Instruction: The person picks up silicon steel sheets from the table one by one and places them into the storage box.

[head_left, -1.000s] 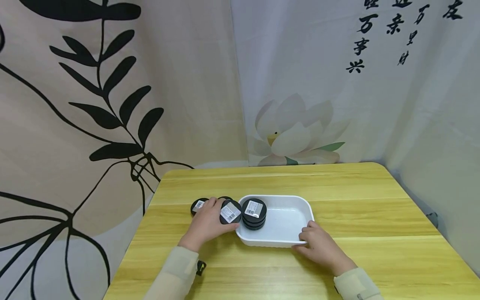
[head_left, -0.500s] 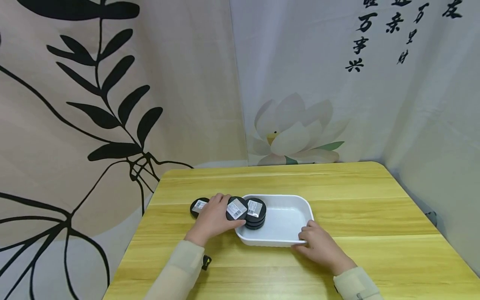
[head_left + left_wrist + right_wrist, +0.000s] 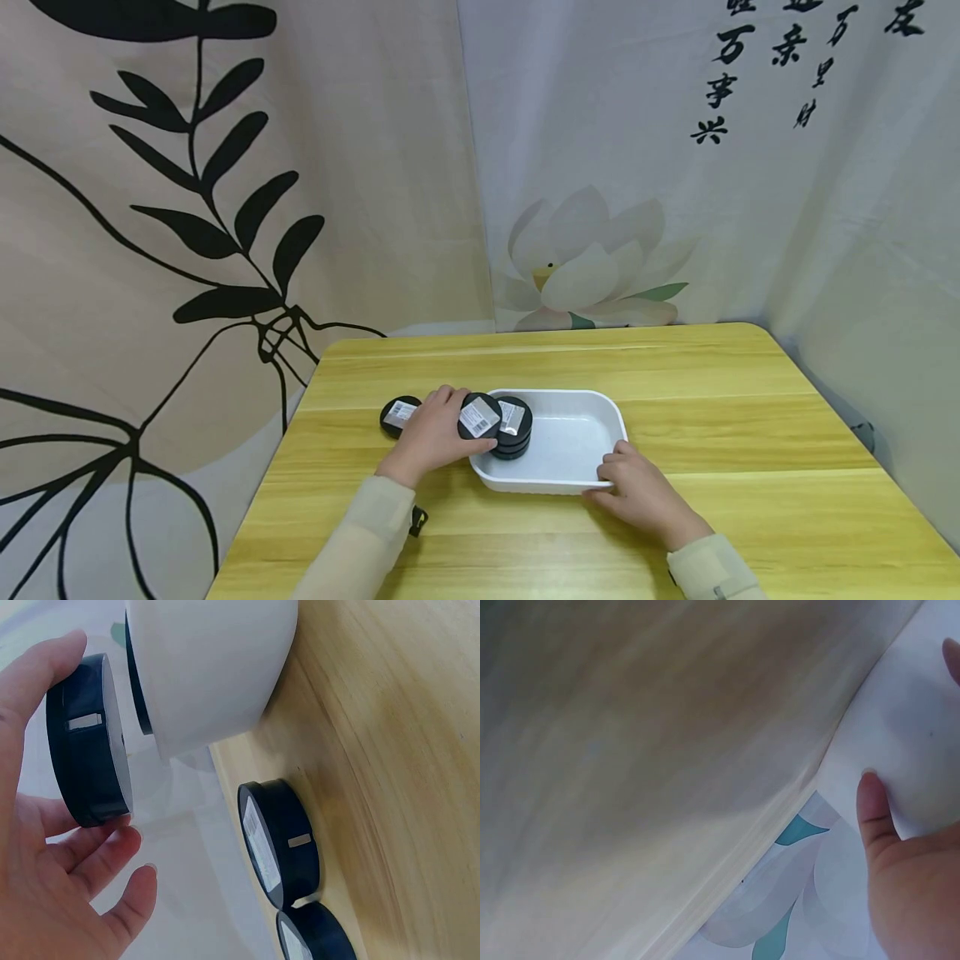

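Observation:
My left hand [image 3: 431, 437] pinches a flat round black container [image 3: 479, 416] with a white barcode label, thumb on one side and fingers on the other. In the left wrist view this held container [image 3: 86, 742] is off the table beside the tray's wall. A stack of similar black containers [image 3: 514, 432] stands at the left end of a white rectangular tray [image 3: 566, 437], partly behind the held one. My right hand [image 3: 641, 496] grips the tray's near right corner, its thumb [image 3: 875, 810] against the outer wall.
Left of the tray, a labelled black container [image 3: 397, 417] lies on the wooden table [image 3: 720, 400]. The left wrist view shows two loose containers [image 3: 281, 840] touching each other there. A printed curtain [image 3: 390, 167] hangs behind the table.
My left hand has carried the black container to the right, over the tray's left rim, where it now overlaps the stack in view. The right hand has stayed at the tray corner.

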Demonstrator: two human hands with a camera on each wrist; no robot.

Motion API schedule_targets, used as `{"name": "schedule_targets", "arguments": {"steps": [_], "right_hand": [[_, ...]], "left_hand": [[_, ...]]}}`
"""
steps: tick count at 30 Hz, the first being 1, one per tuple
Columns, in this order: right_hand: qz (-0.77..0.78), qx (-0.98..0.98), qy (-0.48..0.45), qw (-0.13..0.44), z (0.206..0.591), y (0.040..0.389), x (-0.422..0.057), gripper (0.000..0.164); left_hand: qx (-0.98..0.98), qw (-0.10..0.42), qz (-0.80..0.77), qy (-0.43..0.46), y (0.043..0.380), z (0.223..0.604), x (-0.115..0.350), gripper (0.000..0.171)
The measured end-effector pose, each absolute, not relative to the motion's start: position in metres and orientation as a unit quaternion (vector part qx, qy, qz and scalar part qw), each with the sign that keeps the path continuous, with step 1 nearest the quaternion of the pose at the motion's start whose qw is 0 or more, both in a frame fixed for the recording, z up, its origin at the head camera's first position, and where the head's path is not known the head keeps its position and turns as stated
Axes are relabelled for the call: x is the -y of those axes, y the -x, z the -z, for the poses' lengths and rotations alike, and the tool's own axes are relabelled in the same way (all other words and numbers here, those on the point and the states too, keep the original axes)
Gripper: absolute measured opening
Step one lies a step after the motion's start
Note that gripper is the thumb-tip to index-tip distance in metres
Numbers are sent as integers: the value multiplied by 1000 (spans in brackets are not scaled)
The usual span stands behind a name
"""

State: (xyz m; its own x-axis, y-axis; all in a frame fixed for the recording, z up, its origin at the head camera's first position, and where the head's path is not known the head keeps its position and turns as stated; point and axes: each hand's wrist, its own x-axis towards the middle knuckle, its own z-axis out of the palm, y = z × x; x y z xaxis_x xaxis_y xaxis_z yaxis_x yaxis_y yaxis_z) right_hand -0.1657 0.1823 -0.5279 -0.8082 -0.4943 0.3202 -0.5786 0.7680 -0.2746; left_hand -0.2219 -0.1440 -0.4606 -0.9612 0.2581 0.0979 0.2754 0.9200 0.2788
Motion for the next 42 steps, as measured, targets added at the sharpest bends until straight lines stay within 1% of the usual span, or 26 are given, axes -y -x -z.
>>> {"name": "schedule_targets", "arguments": {"steps": [7, 13, 18, 34, 42], "right_hand": [[-182, 933, -288, 116, 528, 165, -182, 30], [-179, 933, -288, 116, 528, 166, -182, 29], [-179, 936, -283, 110, 527, 165, -182, 28], [-175, 937, -283, 109, 528, 167, -182, 27], [-173, 940, -278, 96, 526, 165, -183, 26]], "left_hand": [[977, 25, 154, 147, 227, 463, 139, 100], [975, 24, 150, 161, 232, 464, 135, 103], [971, 25, 160, 175, 235, 463, 129, 101], [971, 20, 158, 180, 239, 464, 122, 99], [967, 1, 169, 193, 242, 461, 111, 101]]}}
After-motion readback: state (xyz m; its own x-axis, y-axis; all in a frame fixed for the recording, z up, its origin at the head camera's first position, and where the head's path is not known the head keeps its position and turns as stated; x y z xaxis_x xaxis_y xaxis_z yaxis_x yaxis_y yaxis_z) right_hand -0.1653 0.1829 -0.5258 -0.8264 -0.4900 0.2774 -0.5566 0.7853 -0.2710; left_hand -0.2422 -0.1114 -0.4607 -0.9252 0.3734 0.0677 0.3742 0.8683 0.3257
